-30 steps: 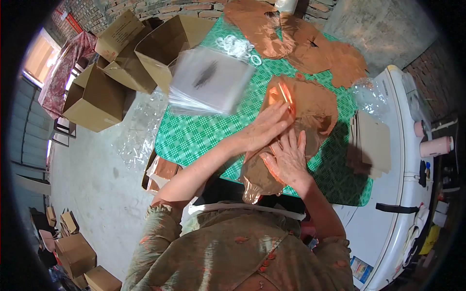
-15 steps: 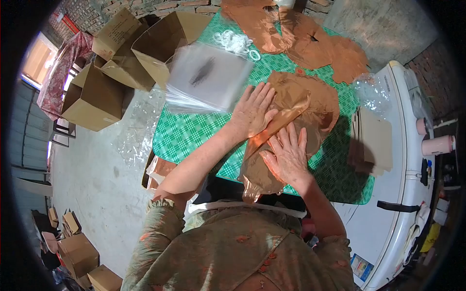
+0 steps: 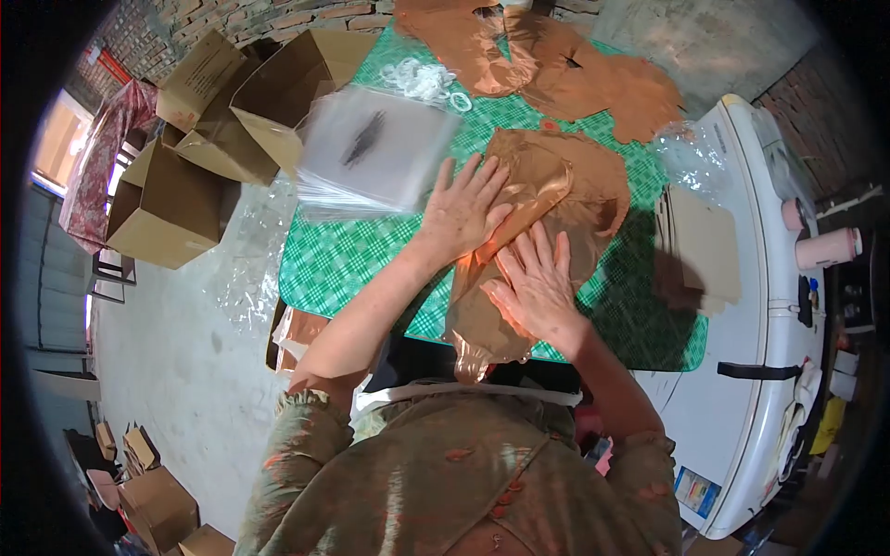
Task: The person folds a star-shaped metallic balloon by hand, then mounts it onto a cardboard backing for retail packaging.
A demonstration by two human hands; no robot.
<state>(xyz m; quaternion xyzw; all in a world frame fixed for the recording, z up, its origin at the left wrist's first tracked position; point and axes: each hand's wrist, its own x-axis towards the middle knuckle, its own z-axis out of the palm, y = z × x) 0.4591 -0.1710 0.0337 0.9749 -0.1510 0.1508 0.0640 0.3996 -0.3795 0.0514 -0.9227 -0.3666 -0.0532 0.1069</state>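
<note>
Open cardboard boxes [image 3: 199, 139] stand on the floor at left, beside the green-checked worktop [image 3: 357, 259]. A stack of clear bags [image 3: 371, 153] lies on it. The left hand [image 3: 464, 208] lies flat, fingers spread, on the copper foil balloon [image 3: 556, 199]; the right hand [image 3: 536, 287] presses flat on its nearer part. Cardboard sheets [image 3: 700, 246] lie at right.

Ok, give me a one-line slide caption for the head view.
Both hands, left and right, press flat on a copper foil balloon on the green checked table.

The left hand [image 3: 466, 208] has slid down, flattening the copper foil balloon [image 3: 547, 199].
</note>
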